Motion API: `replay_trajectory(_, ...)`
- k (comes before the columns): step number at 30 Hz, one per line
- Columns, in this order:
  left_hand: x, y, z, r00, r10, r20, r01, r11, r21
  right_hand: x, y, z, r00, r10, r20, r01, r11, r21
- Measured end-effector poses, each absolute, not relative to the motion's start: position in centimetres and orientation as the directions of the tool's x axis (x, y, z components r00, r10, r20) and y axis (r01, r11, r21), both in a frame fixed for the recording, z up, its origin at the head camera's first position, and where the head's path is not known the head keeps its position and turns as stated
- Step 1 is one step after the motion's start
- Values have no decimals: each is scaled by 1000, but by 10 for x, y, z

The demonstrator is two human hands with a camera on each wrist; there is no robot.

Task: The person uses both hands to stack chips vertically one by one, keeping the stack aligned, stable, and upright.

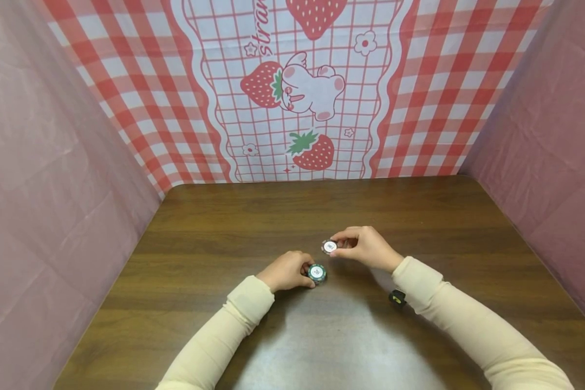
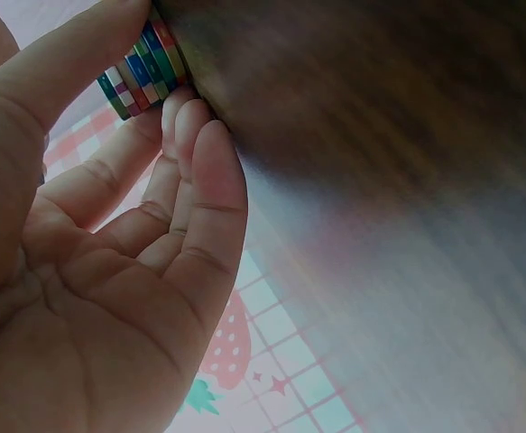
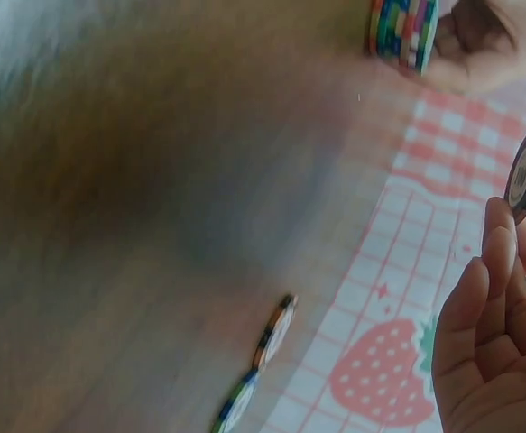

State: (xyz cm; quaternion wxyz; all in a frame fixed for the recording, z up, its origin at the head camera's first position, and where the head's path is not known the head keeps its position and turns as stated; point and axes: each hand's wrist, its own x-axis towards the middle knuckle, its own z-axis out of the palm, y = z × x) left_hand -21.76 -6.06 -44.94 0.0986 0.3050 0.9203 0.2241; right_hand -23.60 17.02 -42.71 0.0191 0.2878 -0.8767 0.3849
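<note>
A short stack of poker chips (image 1: 317, 273), green on top, stands on the wooden table, and my left hand (image 1: 287, 271) grips its side between thumb and fingers. From the left wrist the stack's coloured edges (image 2: 145, 70) show green, white, red and blue layers. Just beyond it, my right hand (image 1: 368, 248) pinches a single dark-rimmed poker chip (image 1: 329, 247) with a white centre. That chip (image 3: 523, 178) is held up on its own, apart from the stack, in the right wrist view.
Two more poker chips, one dark and orange-edged (image 3: 275, 332) and one blue-green (image 3: 235, 404), lie on the table in the right wrist view. A small black device (image 1: 397, 297) is at the right cuff. Behind the table (image 1: 224, 216) hangs a strawberry-print cloth (image 1: 317, 141).
</note>
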Motion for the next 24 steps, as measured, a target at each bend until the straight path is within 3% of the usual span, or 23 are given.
replay_trajectory(16, -219, -61, -450, -790, 612, -38, 536, 719, 443, -228, 148, -438, -737, -618, 272, -633, 492, -597)
replay_trajectory(24, -218, -61, -449, -793, 607, -50, 527, 724, 445, -224, 143, -439, -728, -638, 248, -656, 545, -522)
